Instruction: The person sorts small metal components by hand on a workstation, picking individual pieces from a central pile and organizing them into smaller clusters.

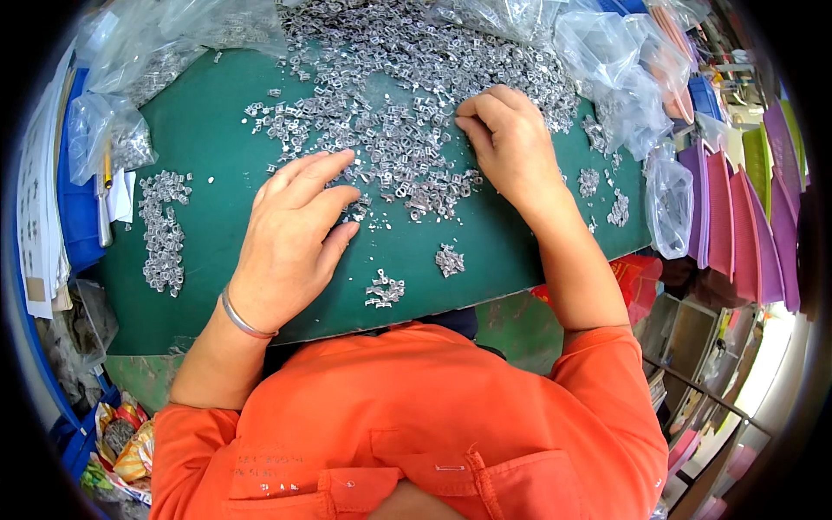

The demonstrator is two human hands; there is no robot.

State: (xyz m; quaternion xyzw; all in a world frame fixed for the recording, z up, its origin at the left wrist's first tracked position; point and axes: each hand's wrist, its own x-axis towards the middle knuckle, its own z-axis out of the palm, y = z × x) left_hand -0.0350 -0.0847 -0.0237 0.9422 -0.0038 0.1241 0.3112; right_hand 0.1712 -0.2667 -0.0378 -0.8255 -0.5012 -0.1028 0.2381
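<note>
A broad heap of small grey metal pieces [407, 147], shaped like little open frames or buckles, covers the far middle of the green tabletop [347, 277]. At the heap's left edge, my left hand [295, 217] is open, fingers apart, its tips beside a few loose pieces. My right hand [511, 143] is over the heap's right side, thumb and forefinger brought together in a pinch. Whatever is between those fingertips is too small to make out. Two small clusters lie nearer me, one of scattered pieces [384, 289] and one compact pile [449, 260].
A long strip of pieces [163, 238] lies at the left. Small piles [617, 208] sit at the right. Clear plastic bags [607, 61] line the far edge. A blue bin [80, 191] with papers stands left; pink and purple trays [719, 208] stand right.
</note>
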